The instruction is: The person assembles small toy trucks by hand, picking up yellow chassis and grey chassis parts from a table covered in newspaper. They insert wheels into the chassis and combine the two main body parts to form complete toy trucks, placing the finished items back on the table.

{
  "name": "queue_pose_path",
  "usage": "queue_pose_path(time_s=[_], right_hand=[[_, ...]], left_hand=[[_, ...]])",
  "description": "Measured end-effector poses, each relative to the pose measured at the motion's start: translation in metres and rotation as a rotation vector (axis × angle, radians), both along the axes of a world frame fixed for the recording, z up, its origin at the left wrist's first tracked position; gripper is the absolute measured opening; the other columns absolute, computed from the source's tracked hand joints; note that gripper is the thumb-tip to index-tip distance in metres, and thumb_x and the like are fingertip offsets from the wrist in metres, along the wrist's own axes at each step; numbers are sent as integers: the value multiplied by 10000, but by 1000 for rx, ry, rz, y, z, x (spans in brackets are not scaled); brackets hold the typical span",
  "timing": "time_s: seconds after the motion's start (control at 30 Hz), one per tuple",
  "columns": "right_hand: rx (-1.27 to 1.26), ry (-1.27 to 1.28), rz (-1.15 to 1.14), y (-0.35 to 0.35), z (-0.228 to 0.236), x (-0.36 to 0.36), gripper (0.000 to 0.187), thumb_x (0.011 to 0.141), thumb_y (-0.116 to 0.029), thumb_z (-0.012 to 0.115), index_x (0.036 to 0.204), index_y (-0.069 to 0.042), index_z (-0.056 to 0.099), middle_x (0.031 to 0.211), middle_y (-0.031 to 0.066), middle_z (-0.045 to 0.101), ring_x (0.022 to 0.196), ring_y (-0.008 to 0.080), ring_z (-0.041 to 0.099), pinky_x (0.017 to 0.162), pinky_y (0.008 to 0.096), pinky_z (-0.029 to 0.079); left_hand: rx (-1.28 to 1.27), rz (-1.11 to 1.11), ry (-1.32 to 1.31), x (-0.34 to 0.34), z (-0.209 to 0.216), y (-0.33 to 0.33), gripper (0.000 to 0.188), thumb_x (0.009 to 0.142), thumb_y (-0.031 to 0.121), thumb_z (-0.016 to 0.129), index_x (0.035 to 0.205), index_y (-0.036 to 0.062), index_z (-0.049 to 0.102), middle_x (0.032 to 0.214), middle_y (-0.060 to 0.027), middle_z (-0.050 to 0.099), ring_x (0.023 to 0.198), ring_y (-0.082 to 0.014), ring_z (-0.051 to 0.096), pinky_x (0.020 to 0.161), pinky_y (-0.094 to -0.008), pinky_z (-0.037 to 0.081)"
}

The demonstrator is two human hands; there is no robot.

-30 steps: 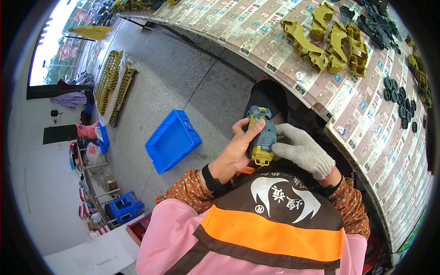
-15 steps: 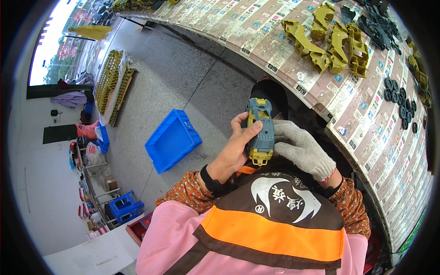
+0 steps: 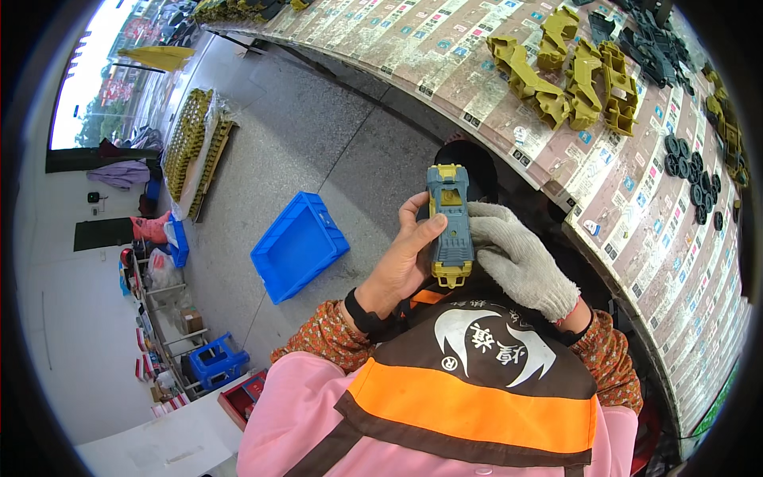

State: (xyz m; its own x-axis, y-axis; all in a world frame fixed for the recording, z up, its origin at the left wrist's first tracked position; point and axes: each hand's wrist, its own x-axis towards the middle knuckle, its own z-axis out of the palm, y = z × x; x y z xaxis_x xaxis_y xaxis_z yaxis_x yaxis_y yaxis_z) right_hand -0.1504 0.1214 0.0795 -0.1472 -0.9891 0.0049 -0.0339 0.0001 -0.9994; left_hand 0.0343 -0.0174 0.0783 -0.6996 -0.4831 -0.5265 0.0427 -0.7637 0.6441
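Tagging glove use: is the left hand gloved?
No, the left hand holding the grey-and-yellow toy vehicle body is bare; the off-white knit glove is on the right hand.

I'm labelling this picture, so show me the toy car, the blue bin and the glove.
Toy car (image 3: pixel 455 230), head view: middle of its grey shell.
Blue bin (image 3: pixel 299 248), head view: its bare inside bottom.
Glove (image 3: pixel 524 266), head view: its back.

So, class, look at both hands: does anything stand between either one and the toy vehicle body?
Nothing visible does. The bare left hand holds the grey-and-yellow toy vehicle body. The gloved right hand is close beside it, with no object showing between; whether they touch cannot be told.
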Motion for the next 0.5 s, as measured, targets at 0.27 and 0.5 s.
queue_pose_path(time_s=[0.27,0.5], right_hand=[[-42,82,-50,-2,4,1,460,898,97,597,1334,-38,648,1478,209,550,1331,360,614,1070,388,541],[-69,-55,-137,-3,0,-3,423,907,110,558,1292,-21,674,1454,180,589,1236,287,672,1039,364,550]], left_hand=[[-28,-40,36,0,4,-3,847,1016,234,747,1634,183,170,1526,-123,475,1413,-257,516,1181,-486,467],[-49,-10,166,1,1,-8,840,983,222,716,1624,152,178,1532,-148,474,1415,-268,538,1182,-492,487]])
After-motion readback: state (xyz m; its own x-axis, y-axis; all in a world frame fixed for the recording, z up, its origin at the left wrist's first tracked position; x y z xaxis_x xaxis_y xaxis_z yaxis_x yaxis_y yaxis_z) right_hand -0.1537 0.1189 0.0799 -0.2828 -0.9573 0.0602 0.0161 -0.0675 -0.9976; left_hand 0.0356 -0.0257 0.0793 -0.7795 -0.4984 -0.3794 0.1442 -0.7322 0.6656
